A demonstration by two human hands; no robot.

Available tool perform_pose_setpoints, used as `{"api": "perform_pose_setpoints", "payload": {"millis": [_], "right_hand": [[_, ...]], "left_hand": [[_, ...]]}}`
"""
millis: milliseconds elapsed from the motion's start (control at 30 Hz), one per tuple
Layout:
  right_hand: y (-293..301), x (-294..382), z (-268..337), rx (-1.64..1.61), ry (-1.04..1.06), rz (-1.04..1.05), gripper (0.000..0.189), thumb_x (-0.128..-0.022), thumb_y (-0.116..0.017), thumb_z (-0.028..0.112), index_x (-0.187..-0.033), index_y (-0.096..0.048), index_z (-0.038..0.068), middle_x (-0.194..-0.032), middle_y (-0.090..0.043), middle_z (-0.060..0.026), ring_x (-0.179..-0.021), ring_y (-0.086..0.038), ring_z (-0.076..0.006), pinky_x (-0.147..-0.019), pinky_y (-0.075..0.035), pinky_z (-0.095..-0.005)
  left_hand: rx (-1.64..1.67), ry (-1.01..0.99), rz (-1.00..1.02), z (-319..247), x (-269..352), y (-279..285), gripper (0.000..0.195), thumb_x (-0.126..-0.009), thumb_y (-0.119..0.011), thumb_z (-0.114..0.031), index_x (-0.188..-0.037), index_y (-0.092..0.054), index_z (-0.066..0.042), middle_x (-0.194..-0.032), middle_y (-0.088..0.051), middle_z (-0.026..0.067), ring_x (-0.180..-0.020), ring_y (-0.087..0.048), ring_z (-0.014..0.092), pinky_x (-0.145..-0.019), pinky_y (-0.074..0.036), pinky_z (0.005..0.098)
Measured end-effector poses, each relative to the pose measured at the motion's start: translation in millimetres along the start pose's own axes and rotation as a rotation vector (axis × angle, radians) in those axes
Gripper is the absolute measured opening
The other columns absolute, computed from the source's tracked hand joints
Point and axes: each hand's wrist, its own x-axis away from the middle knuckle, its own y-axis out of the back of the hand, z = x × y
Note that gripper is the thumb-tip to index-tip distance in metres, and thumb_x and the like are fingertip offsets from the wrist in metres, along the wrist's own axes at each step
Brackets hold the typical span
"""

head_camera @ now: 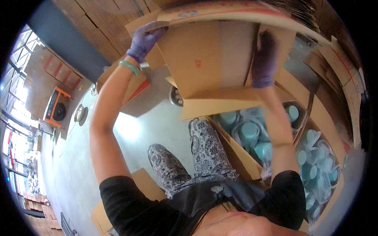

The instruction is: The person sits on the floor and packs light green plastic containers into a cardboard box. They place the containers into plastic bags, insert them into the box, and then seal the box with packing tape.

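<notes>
An opened cardboard box point(192, 56) is tilted up in front of me, its inside facing my body. My left hand point(144, 41), in a purple glove, grips the box's upper left edge. Further right, my right hand point(265, 59), also gloved, lies against the box's inner right side; motion blur hides how its fingers are set. A lower flap point(218, 106) of the box sticks out towards me. Under my right forearm stands an open carton point(236, 147) of teal-lidded containers point(249, 130) wrapped in clear plastic.
Another carton at right holds several plastic-wrapped teal containers point(313, 171). Flattened cardboard point(298, 11) is stacked at the upper right. Left lie a carton point(133, 91), an orange-framed machine point(57, 107) and a round dish point(79, 112) on the floor. A metal bowl point(176, 96) sits partly behind the box.
</notes>
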Motion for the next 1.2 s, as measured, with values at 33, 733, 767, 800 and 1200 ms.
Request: {"api": "perform_pose_setpoints", "payload": {"millis": [33, 733, 767, 800, 1200], "right_hand": [[27, 12, -53, 0.398, 0.01, 0.024, 0.057, -0.1, -0.047, 0.039, -0.145, -0.035, 0.007, -0.152, -0.031, -0.0127, -0.141, -0.028, -0.0281, -0.118, -0.02, -0.0462], [231, 15, 51, 1.511, 0.201, -0.208, 0.068, -0.083, -0.073, 0.02, -0.138, -0.041, -0.003, -0.138, -0.045, -0.0222, -0.127, -0.043, -0.0331, -0.112, -0.031, -0.0422], [218, 3, 68, 1.369, 0.262, -0.318, 0.069, -0.082, -0.075, 0.021, -0.137, -0.042, -0.003, -0.136, -0.046, -0.0224, -0.125, -0.044, -0.0332, -0.111, -0.032, -0.0427], [206, -14, 99, 1.248, 0.345, -0.416, 0.069, -0.08, -0.077, 0.021, -0.136, -0.044, -0.003, -0.135, -0.048, -0.0225, -0.124, -0.045, -0.0334, -0.11, -0.033, -0.0433], [26, 18, 183, 1.633, -0.333, 1.582, 0.061, -0.073, -0.074, 0.034, -0.129, -0.056, 0.018, -0.125, -0.058, -0.0162, -0.109, -0.059, -0.0333, -0.091, -0.051, -0.0433]], "left_hand": [[0.056, 0.063, -0.119, 0, -14, -18, 0.05, -0.091, -0.062, -0.043, -0.105, -0.067, 0.005, -0.098, -0.072, 0.0093, -0.09, -0.065, 0.019, -0.081, -0.051, 0.0319], [0.435, 0.505, -0.064, 2, -20, 15, 0.077, -0.094, -0.045, -0.063, -0.122, -0.06, 0.007, -0.112, -0.066, 0.0131, -0.103, -0.061, 0.016, -0.088, -0.047, 0.0294], [0.431, 0.455, -0.062, 11, -15, 23, 0.079, -0.094, -0.044, -0.065, -0.123, -0.059, 0.007, -0.113, -0.066, 0.0137, -0.104, -0.061, 0.017, -0.089, -0.047, 0.0304], [0.436, 0.405, -0.076, 11, -12, 20, 0.08, -0.094, -0.043, -0.065, -0.124, -0.058, 0.007, -0.112, -0.067, 0.0139, -0.104, -0.061, 0.018, -0.089, -0.047, 0.0303], [0.58, 0.41, 0.122, -33, -25, -1, 0.074, -0.099, -0.039, -0.055, -0.14, -0.04, 0.007, -0.138, -0.052, 0.0163, -0.129, -0.049, 0.023, -0.109, -0.036, 0.031]]}}
